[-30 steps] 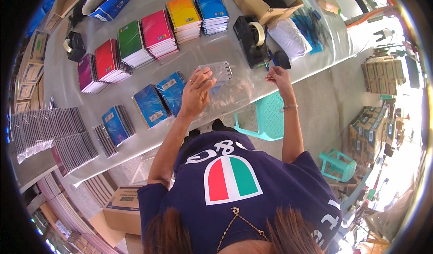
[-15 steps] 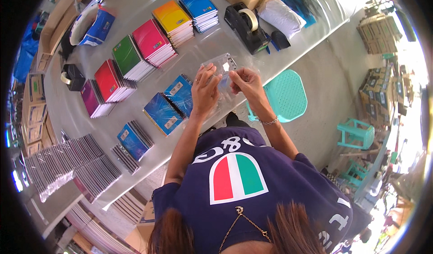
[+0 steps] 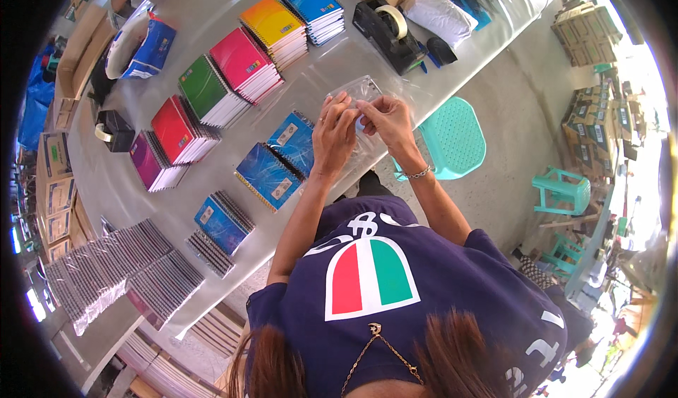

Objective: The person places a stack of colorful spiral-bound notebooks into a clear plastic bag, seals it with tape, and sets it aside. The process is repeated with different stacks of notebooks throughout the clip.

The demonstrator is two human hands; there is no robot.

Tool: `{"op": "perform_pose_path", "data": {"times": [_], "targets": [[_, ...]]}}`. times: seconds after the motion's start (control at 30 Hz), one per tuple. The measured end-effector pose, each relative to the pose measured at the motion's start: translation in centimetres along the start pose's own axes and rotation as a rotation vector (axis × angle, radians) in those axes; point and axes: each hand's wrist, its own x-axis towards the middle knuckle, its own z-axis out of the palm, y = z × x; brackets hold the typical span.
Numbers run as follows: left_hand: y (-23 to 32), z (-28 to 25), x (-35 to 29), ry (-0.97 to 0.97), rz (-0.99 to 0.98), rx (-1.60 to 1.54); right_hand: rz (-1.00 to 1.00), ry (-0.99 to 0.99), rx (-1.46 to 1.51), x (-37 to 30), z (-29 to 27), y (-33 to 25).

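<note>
My left hand [image 3: 333, 138] and my right hand [image 3: 393, 124] meet over a clear plastic wrapper [image 3: 359, 86] near the table's front edge. Fingertips of both hands are pressed close together on it, the right thumb and forefinger pinching. A small whitish bit shows at the right fingertips; its kind is unclear. What lies inside the wrapper is mostly hidden by my hands and glare. Just left of my left hand lie two blue spiral notebooks, the closer one [image 3: 267, 175] overlapping the farther one [image 3: 294, 144].
Stacked spiral notebooks run across the table: purple [image 3: 146, 159], red [image 3: 171, 128], green [image 3: 205, 87], pink [image 3: 240, 57], yellow [image 3: 271, 25], blue [image 3: 309, 2]. A tape dispenser [image 3: 390, 34] stands beyond my hands. Wrapped notebooks [image 3: 106, 264] fill the near left. A turquoise stool [image 3: 453, 137] stands right.
My hands have come closer together, the left fingers now curled near the right fingertips. The head view has shifted slightly. The stacks stay in place on the table.
</note>
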Motion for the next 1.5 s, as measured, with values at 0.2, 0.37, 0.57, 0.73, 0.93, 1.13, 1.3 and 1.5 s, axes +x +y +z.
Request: {"op": "perform_pose_path", "data": {"times": [0.2, 0.37, 0.57, 0.73, 0.93, 1.13, 1.3, 1.5], "targets": [[0.7, -2.0, 1.8, -0.109, -0.069, -0.107, -0.022, 0.04, -0.032, 0.0, 0.4, -0.4], [1.4, -3.2, 2.9, -0.452, -0.114, 0.288, -0.004, -0.002, 0.099, 0.5, -0.1, 1.4], [1.6, -3.5, 2.6, -0.466, -0.153, 0.216, -0.146, 0.136, -0.247, 1.2, -0.2, 5.3], [1.6, -3.2, 2.7, -0.432, -0.171, 0.178, -0.344, 0.189, -0.685, 2.6, -1.5, 7.1], [1.0, -2.4, 3.9, -0.37, -0.395, -0.101, -0.404, 0.023, -0.674, 2.6, -4.2, 7.0], [4.4, -7.7, 4.4, -0.147, -0.274, -0.006, -0.312, -0.211, -0.326, 3.2, -4.6, 3.5], [9.2, -19.9, 1.7, 0.05, -0.368, 0.306, -0.315, -0.403, -0.413, 3.7, 0.7, 0.1], [8.7, -29.7, -7.2, 0.184, -0.63, 0.804, -0.408, -0.768, -0.417, 0.5, 10.4, 0.4]]}}
